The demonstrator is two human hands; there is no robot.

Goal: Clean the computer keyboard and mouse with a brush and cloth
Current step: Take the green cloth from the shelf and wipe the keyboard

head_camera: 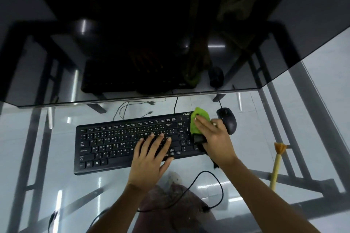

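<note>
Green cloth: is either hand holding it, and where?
The right hand presses the green cloth flat on the keyboard's right end; the left hand holds nothing.

Black matt plastic on the keyboard, with pale printed legends. Smooth, faintly shiny black plastic on the mouse. Soft bright-green cloth, creased, pressed under straight fingers of the right hand. Clear glossy glass on the desk top, over dark metal bars. Pale wood-like handle and tan bristles on the brush. Glossy dark monitor.
</note>
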